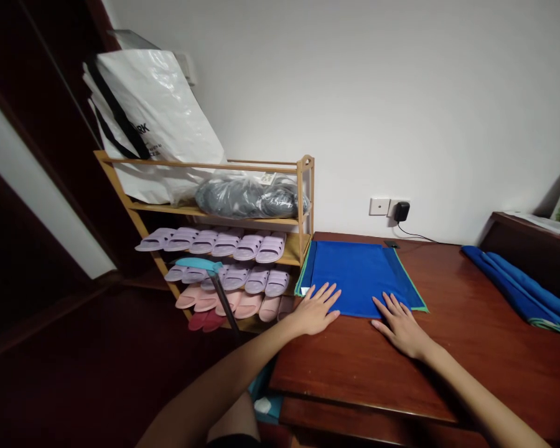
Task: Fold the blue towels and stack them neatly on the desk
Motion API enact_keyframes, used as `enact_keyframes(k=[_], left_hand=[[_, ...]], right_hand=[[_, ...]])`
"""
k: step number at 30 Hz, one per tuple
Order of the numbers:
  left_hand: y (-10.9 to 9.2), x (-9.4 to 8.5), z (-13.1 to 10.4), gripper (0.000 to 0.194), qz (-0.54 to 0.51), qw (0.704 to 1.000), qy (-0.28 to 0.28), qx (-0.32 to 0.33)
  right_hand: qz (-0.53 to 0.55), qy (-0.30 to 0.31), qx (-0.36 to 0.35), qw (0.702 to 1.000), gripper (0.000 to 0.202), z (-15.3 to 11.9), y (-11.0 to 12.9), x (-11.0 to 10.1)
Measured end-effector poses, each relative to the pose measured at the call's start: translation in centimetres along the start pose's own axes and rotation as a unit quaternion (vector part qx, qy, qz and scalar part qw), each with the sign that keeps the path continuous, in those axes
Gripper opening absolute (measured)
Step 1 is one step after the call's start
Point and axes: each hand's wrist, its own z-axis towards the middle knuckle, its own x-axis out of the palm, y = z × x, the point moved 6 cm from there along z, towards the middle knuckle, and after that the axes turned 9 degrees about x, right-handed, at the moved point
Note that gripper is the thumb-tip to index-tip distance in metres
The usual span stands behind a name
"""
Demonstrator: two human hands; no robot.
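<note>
A flat blue cloth (350, 277) with green edging showing at its sides lies on the reddish-brown wooden table (354, 367), folded or layered. My left hand (315, 309) rests flat on its near left corner, fingers spread, close to a small white tag. On the near right corner lies my right hand (401, 325), palm down with fingers stretched out. Neither hand grips anything. Farther right on the table is another folded blue cloth (522, 289), part of it with a green edge.
Left of the table stands a wooden shoe rack (303, 186) with lilac slippers (270, 247), pink slippers (249, 305), a clear plastic bag (247, 198) and a large white bag (158, 99). A blue-topped handle (198, 266) leans before it. A black charger (402, 211) is plugged into the wall.
</note>
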Motion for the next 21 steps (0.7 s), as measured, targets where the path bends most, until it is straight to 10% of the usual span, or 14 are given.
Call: enact_keyframes(k=[21], left_hand=[[7.0,0.4,5.9,0.059,-0.016,0.999,0.021,-0.026]], right_hand=[[-0.017,0.028,0.046,0.998,0.084,8.3,-1.4,1.1]])
